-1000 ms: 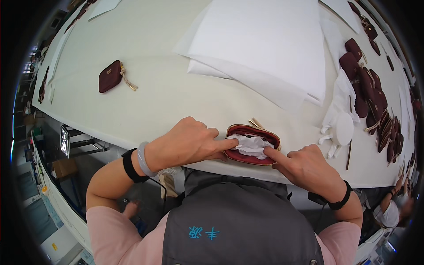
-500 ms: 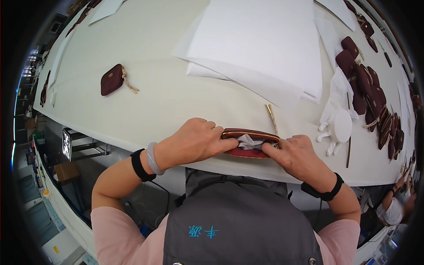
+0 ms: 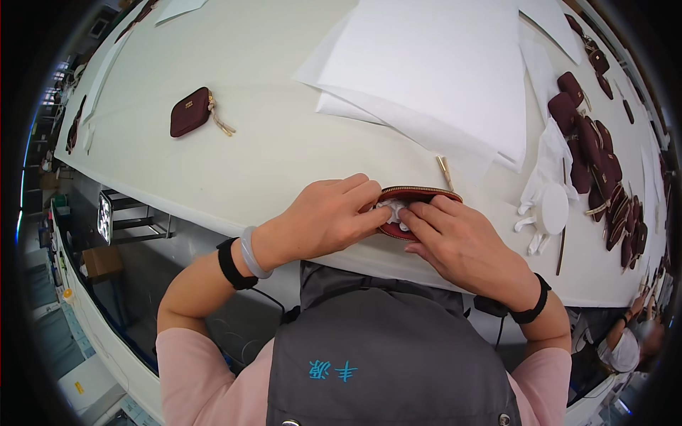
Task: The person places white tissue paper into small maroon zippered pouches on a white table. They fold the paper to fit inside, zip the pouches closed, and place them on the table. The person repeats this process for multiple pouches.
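A small burgundy zip pouch (image 3: 420, 191) is held unzipped near the table's front edge, its mouth facing me and its gold zipper teeth showing. Crumpled white tissue paper (image 3: 392, 211) sits inside it. My left hand (image 3: 328, 216) is closed on the pouch's left end, thumb and fingertips at the opening beside the tissue. From the right, my right hand (image 3: 465, 238) reaches over the pouch, with thumb and fingers pinching at the tissue in the mouth; its fingertips are partly hidden. A gold-tipped cord pull (image 3: 444, 170) lies on the table beyond the pouch.
Another burgundy pouch (image 3: 190, 113) lies closed at the left. Large white paper sheets (image 3: 433, 71) cover the table's far middle. On the right are a pile of burgundy pouches (image 3: 597, 156), a white round object (image 3: 551, 208) and a thin dark stick (image 3: 560, 248). A person (image 3: 625, 348) is at far right.
My right hand has moved from the pouch's right end leftward into its mouth, onto the tissue. The left hand stays at the left end. The pouch's opening is now more covered.
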{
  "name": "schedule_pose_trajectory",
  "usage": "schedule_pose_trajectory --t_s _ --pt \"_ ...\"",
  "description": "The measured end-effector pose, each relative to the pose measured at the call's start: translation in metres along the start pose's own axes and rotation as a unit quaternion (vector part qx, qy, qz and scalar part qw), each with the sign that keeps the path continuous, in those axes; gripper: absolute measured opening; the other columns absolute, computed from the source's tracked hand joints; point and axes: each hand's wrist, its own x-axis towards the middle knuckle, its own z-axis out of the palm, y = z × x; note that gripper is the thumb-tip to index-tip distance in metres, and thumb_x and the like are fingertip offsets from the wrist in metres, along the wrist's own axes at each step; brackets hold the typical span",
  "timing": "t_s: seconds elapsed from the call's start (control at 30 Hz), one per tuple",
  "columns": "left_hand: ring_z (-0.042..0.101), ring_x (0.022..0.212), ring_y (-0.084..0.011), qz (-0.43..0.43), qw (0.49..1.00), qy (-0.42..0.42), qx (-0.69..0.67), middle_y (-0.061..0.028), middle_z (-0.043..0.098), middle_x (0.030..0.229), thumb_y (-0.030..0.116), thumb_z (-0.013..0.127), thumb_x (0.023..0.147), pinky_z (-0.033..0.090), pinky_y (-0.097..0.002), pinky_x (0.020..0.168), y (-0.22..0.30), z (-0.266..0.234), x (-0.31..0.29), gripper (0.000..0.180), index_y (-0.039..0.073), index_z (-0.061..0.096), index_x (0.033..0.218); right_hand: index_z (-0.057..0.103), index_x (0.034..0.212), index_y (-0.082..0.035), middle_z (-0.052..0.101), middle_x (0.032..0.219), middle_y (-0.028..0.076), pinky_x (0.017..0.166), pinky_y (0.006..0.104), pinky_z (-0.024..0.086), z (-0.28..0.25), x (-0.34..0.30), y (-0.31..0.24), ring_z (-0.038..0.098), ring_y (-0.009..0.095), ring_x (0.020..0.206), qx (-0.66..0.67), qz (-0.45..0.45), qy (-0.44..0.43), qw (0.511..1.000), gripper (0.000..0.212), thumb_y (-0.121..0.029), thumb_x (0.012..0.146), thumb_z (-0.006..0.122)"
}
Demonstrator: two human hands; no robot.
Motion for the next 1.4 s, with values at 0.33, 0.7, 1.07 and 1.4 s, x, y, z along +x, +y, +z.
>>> schedule_pose_trajectory --t_s 0.33,0.7,1.07,1.4 --pt "0.062 0.09 -0.0169 0.04 0.997 0.042 -0.047 -0.0019 0.064 0.102 0.01 0.07 0.083 0.054 -0.029 0.066 0.001 0.018 -0.003 0.013 0.009 0.068 0.096 0.067 0.106 0.002 0.07 0.103 0.014 0.086 0.0408 0.053 -0.024 -0.01 0.013 0.064 0.031 0.098 0.17 0.043 -0.035 0.984 0.016 -0.008 0.094 0.062" --pt "0.064 0.082 -0.0185 0.077 0.996 0.026 -0.044 -0.0046 0.062 0.104 0.013 0.076 0.082 0.053 -0.0296 0.062 0.006 0.008 0.006 0.028 0.017 0.072 0.109 0.063 0.097 0.003 0.069 0.091 0.023 0.08 0.0486 0.053 -0.007 -0.001 0.004 0.067 0.042 0.087 0.221 0.119 -0.037 0.967 0.013 -0.008 0.095 0.056" --pt "0.066 0.079 -0.0293 0.01 0.998 -0.039 -0.047 -0.0131 0.062 0.103 0.002 0.079 0.08 0.054 -0.0371 0.063 0.029 0.01 0.024 0.03 0.004 0.071 0.109 0.063 0.088 0.006 0.067 0.073 0.021 0.063 0.0483 0.053 0.016 -0.012 0.014 0.069 0.039 0.072 0.083 0.054 0.06 0.993 0.018 -0.012 0.089 0.062" --pt "0.068 0.075 -0.0344 0.031 0.999 -0.011 -0.043 -0.0172 0.069 0.099 -0.005 0.072 0.08 0.053 -0.0395 0.064 0.017 0.014 0.011 0.023 -0.004 0.07 0.103 0.067 0.061 -0.003 0.066 0.061 0.015 0.052 0.0429 0.051 0.038 -0.01 -0.005 0.067 0.033 0.061 0.008 -0.013 0.141 0.99 0.025 -0.019 0.08 0.07"
